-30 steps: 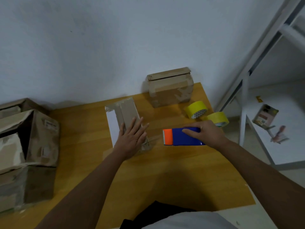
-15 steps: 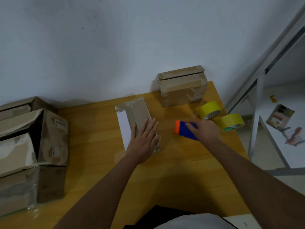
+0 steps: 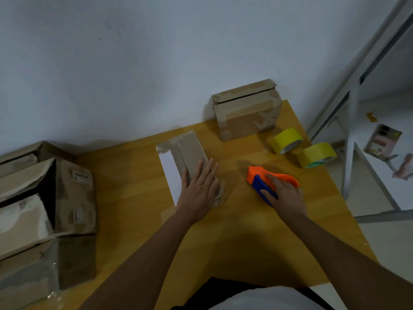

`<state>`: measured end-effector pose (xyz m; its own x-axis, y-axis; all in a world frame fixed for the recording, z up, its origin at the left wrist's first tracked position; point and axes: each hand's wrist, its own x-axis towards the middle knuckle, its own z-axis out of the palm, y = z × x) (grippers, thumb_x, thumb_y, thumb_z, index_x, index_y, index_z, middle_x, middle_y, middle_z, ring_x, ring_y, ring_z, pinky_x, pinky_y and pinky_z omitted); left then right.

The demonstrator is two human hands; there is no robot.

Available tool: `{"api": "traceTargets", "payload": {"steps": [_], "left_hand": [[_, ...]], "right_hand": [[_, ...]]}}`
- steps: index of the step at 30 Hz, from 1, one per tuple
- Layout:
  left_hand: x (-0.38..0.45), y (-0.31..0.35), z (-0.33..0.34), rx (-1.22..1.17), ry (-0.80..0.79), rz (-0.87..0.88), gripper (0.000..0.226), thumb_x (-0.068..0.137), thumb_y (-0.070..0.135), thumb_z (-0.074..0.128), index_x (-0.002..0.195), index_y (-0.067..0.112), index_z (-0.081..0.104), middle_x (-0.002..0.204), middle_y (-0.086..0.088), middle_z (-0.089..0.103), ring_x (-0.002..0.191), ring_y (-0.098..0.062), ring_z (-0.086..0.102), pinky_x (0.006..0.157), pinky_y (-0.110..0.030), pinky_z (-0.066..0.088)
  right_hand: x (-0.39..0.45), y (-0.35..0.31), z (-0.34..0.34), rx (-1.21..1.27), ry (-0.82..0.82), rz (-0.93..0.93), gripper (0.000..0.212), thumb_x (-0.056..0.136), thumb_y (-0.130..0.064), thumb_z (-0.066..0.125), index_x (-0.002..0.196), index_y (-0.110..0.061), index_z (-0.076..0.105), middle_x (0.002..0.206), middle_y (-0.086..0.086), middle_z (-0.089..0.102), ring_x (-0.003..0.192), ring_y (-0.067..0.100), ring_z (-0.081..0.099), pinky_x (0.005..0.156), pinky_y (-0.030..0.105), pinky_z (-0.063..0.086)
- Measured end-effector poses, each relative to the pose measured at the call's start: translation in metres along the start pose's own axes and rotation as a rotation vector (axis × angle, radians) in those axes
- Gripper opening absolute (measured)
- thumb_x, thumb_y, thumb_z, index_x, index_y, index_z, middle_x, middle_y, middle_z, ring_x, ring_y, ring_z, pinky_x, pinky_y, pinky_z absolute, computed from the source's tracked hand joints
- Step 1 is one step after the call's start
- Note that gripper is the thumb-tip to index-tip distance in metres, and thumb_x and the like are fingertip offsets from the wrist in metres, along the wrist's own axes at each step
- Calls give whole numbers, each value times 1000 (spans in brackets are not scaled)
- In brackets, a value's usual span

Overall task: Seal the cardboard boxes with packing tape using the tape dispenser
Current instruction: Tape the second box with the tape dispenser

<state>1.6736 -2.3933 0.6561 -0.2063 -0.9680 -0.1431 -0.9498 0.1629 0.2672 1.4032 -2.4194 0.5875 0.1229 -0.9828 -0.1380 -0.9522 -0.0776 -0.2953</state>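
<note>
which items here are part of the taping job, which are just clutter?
In use: flat box under left hand; tape dispenser in right hand.

Lying about: upright box, two yellow tape rolls, open cartons.

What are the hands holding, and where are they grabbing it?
The right hand grips the orange and blue tape dispenser at its near end. The left hand lies flat on the small cardboard box, holding nothing.
</note>
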Motion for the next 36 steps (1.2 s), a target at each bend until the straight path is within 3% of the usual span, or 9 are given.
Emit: {"api": "traceTargets", "payload": {"steps": [3,8,11,13,18,22,26,30,36], "left_hand": [[0,-3,1,-81,16,13,66,94,58,-17,153,33,-1,162,14,-8,148,-7,-20,119,-49,-16],[0,-7,3,-126,19,35,67,96,56,-11,156,29,5,162,15,-5,148,-6,-18,119,-48,-16],[1,-7,1,-176,-8,20,63,98,51,-4,156,30,6,161,19,-5,147,-3,-19,118,-45,-19],[2,-7,-1,-210,-21,18,62,98,50,-3,156,32,7,161,20,-5,147,-2,-18,117,-43,-20],[2,-10,-2,-205,-43,21,61,98,51,-3,155,34,9,160,21,-6,147,-1,-19,117,-43,-21],[2,-11,-2,-197,-44,9,56,102,46,4,156,33,13,161,21,-5,147,-1,-19,118,-43,-20],[1,-11,-2,-226,-41,13,59,100,50,2,156,33,12,161,21,-4,146,0,-19,117,-43,-21],[1,-12,-5,-339,-34,5,59,99,53,4,154,34,15,163,17,2,147,3,-13,119,-46,-17],[-2,-19,-20,-426,-56,34,54,104,47,19,150,24,37,163,14,12,148,4,3,122,-46,-9]], "right_hand": [[-7,-9,4,6,-68,60,66,86,-48,64,143,-28,40,115,9,55,109,30,54,85,44,44],[-2,-45,-4,426,70,-29,32,94,-13,56,126,-10,59,109,14,53,104,34,54,86,38,43],[15,-76,-15,752,-152,-145,60,81,17,46,133,-12,54,133,10,50,124,23,47,94,14,33],[24,-88,-15,745,-327,-244,78,70,21,43,137,-18,50,146,1,36,131,10,35,100,10,26],[35,-81,-14,539,-298,-298,20,79,-8,73,98,-15,72,135,4,53,127,24,45,103,25,26],[30,-69,-36,615,-381,-240,5,81,-12,74,84,-14,71,101,3,68,101,19,56,84,24,38],[26,-55,-56,744,-588,-139,5,85,-11,71,89,-7,70,93,11,68,92,24,63,84,39,50],[22,-52,-65,854,-679,-99,27,89,-26,68,93,1,66,85,8,57,78,18,52,75,32,44],[9,-59,-57,832,-482,-106,27,93,-28,62,76,-7,63,74,5,60,66,13,51,66,33,41]]}}
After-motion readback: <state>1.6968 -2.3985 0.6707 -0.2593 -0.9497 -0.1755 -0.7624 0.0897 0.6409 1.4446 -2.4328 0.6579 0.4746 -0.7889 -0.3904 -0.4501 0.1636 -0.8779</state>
